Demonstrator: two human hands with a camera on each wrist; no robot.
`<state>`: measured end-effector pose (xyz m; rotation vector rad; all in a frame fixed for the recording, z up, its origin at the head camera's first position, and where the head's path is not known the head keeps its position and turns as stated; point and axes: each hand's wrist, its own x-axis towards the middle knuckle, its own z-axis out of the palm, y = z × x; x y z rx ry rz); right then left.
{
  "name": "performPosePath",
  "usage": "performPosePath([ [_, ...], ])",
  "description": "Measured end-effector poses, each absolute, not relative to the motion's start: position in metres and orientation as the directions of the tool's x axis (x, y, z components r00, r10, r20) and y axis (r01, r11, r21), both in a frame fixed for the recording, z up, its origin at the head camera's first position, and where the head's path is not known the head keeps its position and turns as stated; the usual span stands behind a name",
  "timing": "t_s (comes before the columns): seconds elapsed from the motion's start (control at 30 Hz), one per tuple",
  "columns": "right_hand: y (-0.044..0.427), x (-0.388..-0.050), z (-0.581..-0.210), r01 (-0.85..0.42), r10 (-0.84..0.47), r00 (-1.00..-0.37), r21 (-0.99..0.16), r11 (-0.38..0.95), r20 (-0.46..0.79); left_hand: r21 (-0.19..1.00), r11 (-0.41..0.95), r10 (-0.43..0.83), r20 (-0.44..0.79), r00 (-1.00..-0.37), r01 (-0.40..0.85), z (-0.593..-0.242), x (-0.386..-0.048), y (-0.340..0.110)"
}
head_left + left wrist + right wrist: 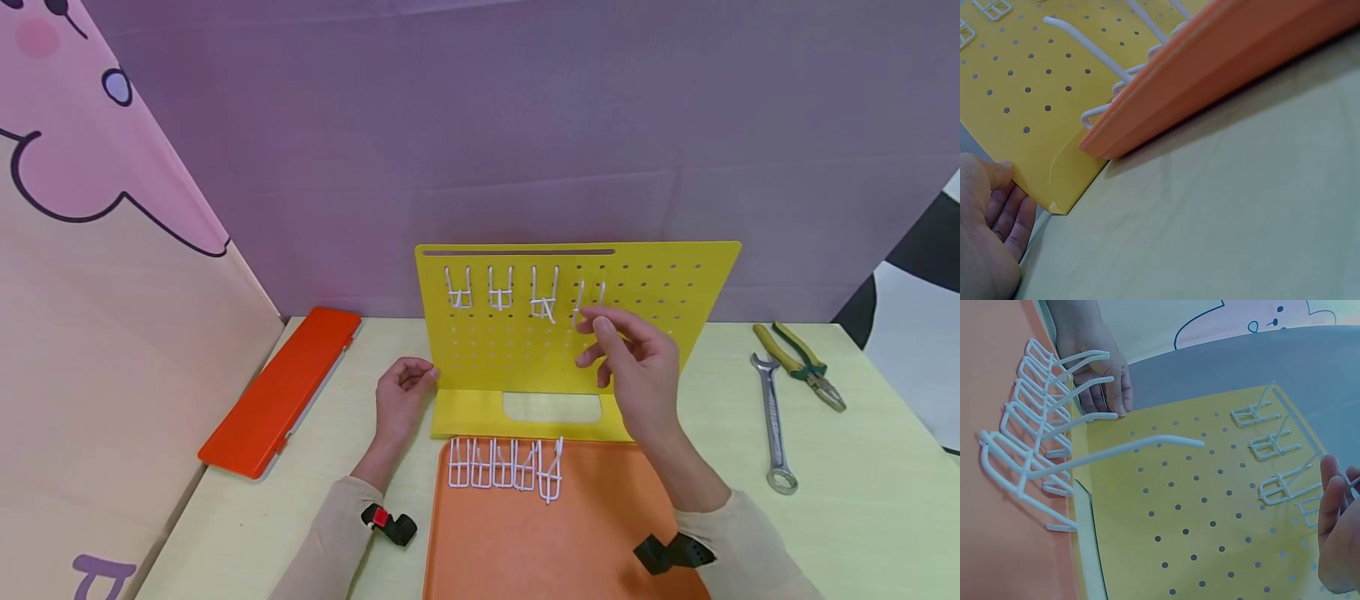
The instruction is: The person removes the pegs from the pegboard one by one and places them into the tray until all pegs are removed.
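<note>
A yellow pegboard (510, 371) stands upright on the table behind an orange tray (540, 550). Three white wire hooks, among them a left one (459, 293), a middle one (501, 293) and a right one (543, 298), hang in its upper rows. My right hand (641, 367) pinches a fourth white wire hook (580, 296) against the board, right of those three; the fingers hide part of it. My left hand (401, 400) holds the board's left edge, thumb in front and fingers behind, as the left wrist view shows. Several more hooks (1029, 462) lie in a row at the tray's far edge.
An orange-red case (281, 392) lies on the table at the left. To the right are a combination wrench (774, 425) and yellow-green pliers (802, 362). A purple cloth (525, 125) hangs behind the board.
</note>
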<state>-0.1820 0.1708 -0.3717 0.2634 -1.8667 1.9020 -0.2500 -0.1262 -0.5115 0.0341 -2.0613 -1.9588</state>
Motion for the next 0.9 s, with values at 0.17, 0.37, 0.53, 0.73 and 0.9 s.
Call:
performPosePath([
  [0.17,0.173,-0.177,-0.374,-0.434,0.178,-0.881,-0.898,0.068,0.439,0.982,0.066,-0.221,0.190,-0.957,0.180,-0.511,-0.250,-0.127],
  [0.37,0.176,-0.171,-0.381,-0.404,0.168,-0.892,-0.907,0.119,0.419,0.981,0.067,-0.224,0.192,-0.956,0.181,-0.511,-0.250,-0.126],
  [0.53,0.180,-0.167,-0.390,-0.380,0.147,-0.907,-0.917,0.122,0.395,0.982,0.068,-0.224,0.189,-0.956,0.179,-0.509,-0.249,-0.125],
  [0.73,0.185,-0.163,-0.401,-0.356,0.131,-0.919,-0.925,0.135,0.373,0.982,0.072,-0.217,0.187,-0.958,0.176,-0.510,-0.249,-0.126],
  [0.9,0.187,-0.159,-0.404,-0.329,0.124,-0.930,-0.935,0.130,0.345,0.982,0.068,-0.221,0.188,-0.957,0.177,-0.510,-0.249,-0.126],
])
